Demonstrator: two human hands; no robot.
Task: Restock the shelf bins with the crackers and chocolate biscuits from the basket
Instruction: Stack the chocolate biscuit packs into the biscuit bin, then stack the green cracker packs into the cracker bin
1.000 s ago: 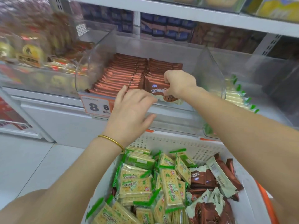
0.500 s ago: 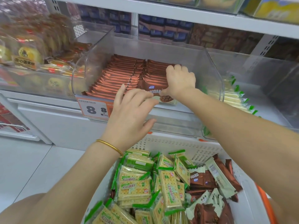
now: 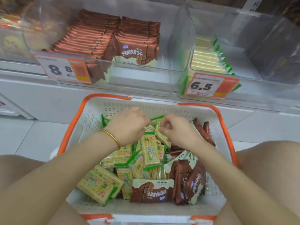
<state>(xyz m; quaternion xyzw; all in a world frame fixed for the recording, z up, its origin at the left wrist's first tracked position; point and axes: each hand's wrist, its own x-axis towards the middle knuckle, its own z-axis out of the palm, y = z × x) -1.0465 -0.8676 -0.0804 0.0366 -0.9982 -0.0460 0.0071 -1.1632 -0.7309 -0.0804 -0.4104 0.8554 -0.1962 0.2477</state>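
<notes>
Both hands are down in the basket (image 3: 146, 106), at its far end by the shelf. The left hand (image 3: 129, 125) has its fingers curled into the top of the cracker packs (image 3: 148, 154), but it's too blurry to tell if it's actually got hold of one. The right hand (image 3: 177, 132) is just beside it, nearly touching, fingertips pinching the end of one cracker pack (image 3: 162, 138) that hangs tilted under its fingers.

The crackers are pale yellow squares in clear wrap with green edges, heaped loose across the left and middle of the basket. The chocolate biscuit packs (image 3: 152, 190) are brown with a cream wavy band, and they sit along the right side and near corner, well clear of both hands.

Up on the shelf, the clear chocolate biscuit bin (image 3: 177, 51) holds two neat rows of brown packs, with one pack facing front. To the right of it, the cracker bin (image 3: 253, 46) has a short row stacked on its left side. Orange price tags read 8.8 (image 3: 62, 69) and 6.5 (image 3: 209, 86). There's a gold bangle (image 3: 112, 138) on the left wrist.
</notes>
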